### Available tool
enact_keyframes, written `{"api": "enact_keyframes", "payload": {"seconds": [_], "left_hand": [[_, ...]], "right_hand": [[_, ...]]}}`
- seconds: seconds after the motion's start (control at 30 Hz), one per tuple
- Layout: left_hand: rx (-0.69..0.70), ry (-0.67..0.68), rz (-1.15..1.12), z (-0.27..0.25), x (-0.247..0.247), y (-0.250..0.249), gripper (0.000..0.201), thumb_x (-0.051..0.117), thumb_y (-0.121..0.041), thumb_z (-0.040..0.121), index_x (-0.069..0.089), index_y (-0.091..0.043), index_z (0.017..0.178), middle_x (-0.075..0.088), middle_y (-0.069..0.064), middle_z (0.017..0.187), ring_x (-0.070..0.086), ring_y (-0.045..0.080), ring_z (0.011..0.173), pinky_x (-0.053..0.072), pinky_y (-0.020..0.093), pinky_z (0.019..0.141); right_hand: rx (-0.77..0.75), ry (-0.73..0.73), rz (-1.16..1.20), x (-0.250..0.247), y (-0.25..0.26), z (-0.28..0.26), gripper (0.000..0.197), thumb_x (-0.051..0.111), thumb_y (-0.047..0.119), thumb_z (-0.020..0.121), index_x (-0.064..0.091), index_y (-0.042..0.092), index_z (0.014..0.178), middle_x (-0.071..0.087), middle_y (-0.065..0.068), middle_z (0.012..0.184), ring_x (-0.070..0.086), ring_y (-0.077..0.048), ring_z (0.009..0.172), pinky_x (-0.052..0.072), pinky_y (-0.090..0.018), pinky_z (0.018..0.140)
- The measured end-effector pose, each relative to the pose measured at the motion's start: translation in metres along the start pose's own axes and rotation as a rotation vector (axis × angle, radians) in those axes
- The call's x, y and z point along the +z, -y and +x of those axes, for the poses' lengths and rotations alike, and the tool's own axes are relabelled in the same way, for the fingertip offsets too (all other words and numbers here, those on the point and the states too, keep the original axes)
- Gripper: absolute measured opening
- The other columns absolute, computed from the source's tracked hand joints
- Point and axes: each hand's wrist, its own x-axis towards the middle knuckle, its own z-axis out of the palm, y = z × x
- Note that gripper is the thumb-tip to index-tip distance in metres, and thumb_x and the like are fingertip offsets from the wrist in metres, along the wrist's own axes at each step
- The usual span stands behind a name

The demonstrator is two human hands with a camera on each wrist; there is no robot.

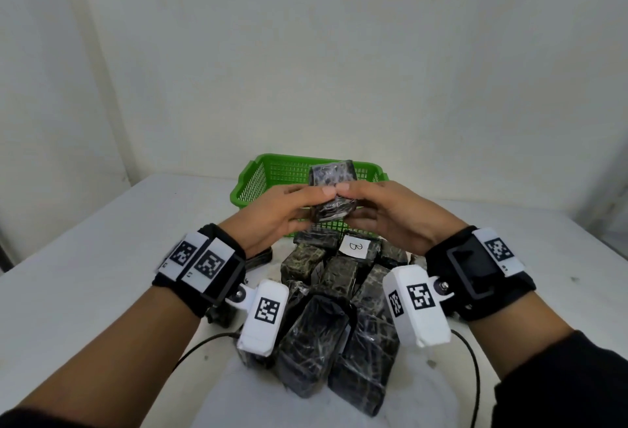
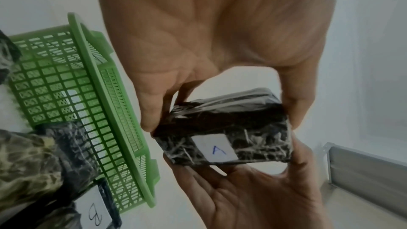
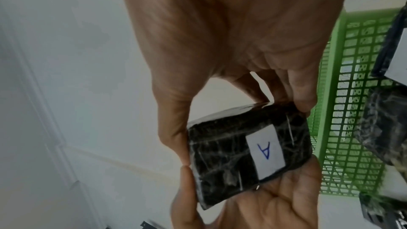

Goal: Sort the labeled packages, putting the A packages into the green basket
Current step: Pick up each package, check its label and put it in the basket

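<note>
Both hands hold one dark, plastic-wrapped package (image 1: 331, 176) in the air over the near rim of the green basket (image 1: 268, 169). My left hand (image 1: 312, 206) grips its left end between thumb and fingers. From the other side, my right hand (image 1: 353, 205) grips the right end. In the left wrist view the package (image 2: 222, 124) shows a white label (image 2: 214, 148) with a blue A on its underside. The right wrist view shows the same A label (image 3: 265, 152), with the green basket (image 3: 330, 128) beside it.
A pile of dark wrapped packages (image 1: 326, 336) lies on the white table (image 1: 102, 274) between my forearms. One of them (image 1: 353, 247) near the basket carries a B label. Black cables (image 1: 472, 370) trail by my wrists. A white wall stands behind the basket.
</note>
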Motion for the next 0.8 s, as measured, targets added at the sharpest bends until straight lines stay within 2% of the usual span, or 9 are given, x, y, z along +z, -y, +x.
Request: {"api": "enact_keyframes", "payload": {"seconds": [0.1,0.2,0.27,0.37,0.43,0.5,0.6,0.7,0.8], "left_hand": [[-0.001,-0.040,-0.002,0.003,0.000,-0.002,0.054,0.074,-0.044,0.061,0.070,-0.015,0.107,0.076,0.004,0.110,0.068,0.018,0.110,0.050,0.036,0.102],[-0.020,-0.019,-0.006,0.003,0.000,-0.001,0.063,0.075,-0.043,0.065,0.065,-0.012,0.119,0.072,0.008,0.119,0.065,0.021,0.118,0.046,0.039,0.108],[-0.027,-0.008,-0.023,0.003,0.000,0.002,0.064,0.074,-0.042,0.067,0.064,-0.011,0.122,0.071,0.010,0.122,0.063,0.024,0.120,0.044,0.043,0.110],[-0.010,-0.040,-0.007,0.005,-0.002,0.003,0.058,0.076,-0.043,0.065,0.069,-0.014,0.114,0.072,0.007,0.118,0.064,0.022,0.119,0.042,0.048,0.112],[-0.004,-0.016,-0.006,0.004,-0.004,0.003,0.068,0.082,-0.045,0.063,0.067,-0.011,0.119,0.071,0.007,0.122,0.063,0.021,0.121,0.042,0.044,0.111],[-0.008,0.017,-0.013,0.002,-0.005,0.003,0.072,0.082,-0.048,0.063,0.065,-0.009,0.123,0.070,0.007,0.124,0.064,0.021,0.119,0.048,0.036,0.105],[-0.004,-0.005,-0.032,0.002,-0.004,0.002,0.051,0.074,-0.040,0.066,0.070,-0.012,0.109,0.074,0.006,0.113,0.069,0.016,0.106,0.055,0.027,0.092],[0.002,-0.027,-0.026,0.003,-0.007,0.002,0.049,0.076,-0.037,0.066,0.070,-0.013,0.109,0.074,0.005,0.113,0.068,0.017,0.109,0.050,0.036,0.101],[-0.022,0.000,0.021,0.003,-0.007,0.003,0.056,0.076,-0.039,0.068,0.067,-0.014,0.117,0.073,0.004,0.116,0.065,0.020,0.116,0.045,0.039,0.106]], "right_hand": [[-0.001,-0.008,0.038,0.002,0.002,-0.001,0.044,0.074,0.046,0.071,0.075,0.022,0.107,0.081,0.005,0.100,0.073,-0.011,0.098,0.053,-0.031,0.102],[-0.007,-0.016,0.021,0.002,0.003,-0.001,0.043,0.075,0.045,0.071,0.077,0.019,0.106,0.081,0.000,0.108,0.072,-0.014,0.105,0.052,-0.032,0.105],[-0.004,-0.025,-0.009,0.001,0.002,0.000,0.047,0.078,0.047,0.069,0.078,0.018,0.106,0.081,-0.001,0.109,0.073,-0.012,0.105,0.050,-0.032,0.105],[0.008,-0.003,-0.032,-0.001,-0.005,0.002,0.051,0.089,0.049,0.072,0.079,0.018,0.111,0.078,-0.001,0.119,0.067,-0.017,0.122,0.045,-0.036,0.114],[0.004,0.009,-0.019,-0.004,-0.009,0.004,0.055,0.085,0.048,0.068,0.079,0.016,0.113,0.076,-0.003,0.124,0.063,-0.022,0.129,0.043,-0.039,0.117],[-0.006,-0.004,0.004,-0.005,-0.011,0.005,0.057,0.085,0.044,0.067,0.077,0.013,0.114,0.076,-0.007,0.125,0.063,-0.025,0.131,0.042,-0.041,0.119],[-0.008,0.007,0.003,-0.005,-0.011,0.005,0.059,0.086,0.043,0.065,0.076,0.012,0.114,0.077,-0.005,0.122,0.066,-0.021,0.126,0.042,-0.039,0.118],[0.001,0.008,0.029,-0.001,-0.009,0.003,0.037,0.086,0.039,0.077,0.079,0.016,0.105,0.079,0.001,0.113,0.070,-0.013,0.109,0.043,-0.038,0.117],[-0.006,-0.023,0.040,0.003,-0.006,0.003,0.041,0.077,0.042,0.071,0.078,0.016,0.103,0.080,0.003,0.107,0.071,-0.012,0.103,0.048,-0.035,0.111]]}}
